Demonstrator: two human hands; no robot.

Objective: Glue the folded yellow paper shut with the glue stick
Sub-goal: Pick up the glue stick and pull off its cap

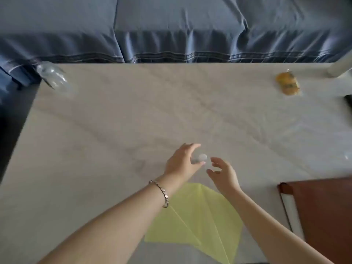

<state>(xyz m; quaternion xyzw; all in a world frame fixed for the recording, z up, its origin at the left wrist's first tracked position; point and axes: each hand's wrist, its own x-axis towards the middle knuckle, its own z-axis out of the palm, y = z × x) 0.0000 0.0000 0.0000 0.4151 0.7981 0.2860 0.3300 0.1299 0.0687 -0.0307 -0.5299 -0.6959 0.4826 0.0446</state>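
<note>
Yellow paper (198, 216) lies flat beneath your wrists, nearer you than both hands, with its peak pointing away from you and its centre crease running back toward you. Your left hand (181, 162) pinches the glue stick (200, 158), whose round end faces your right hand (224, 174), spread just beside it. Uncapping looks to be next: grip that end and pull.

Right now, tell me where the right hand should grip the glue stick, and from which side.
Probably the exposed round end of the glue stick, pinched from the right. The left hand grips the rest of the barrel, so only that end sticks out, toward the open right hand.
</note>
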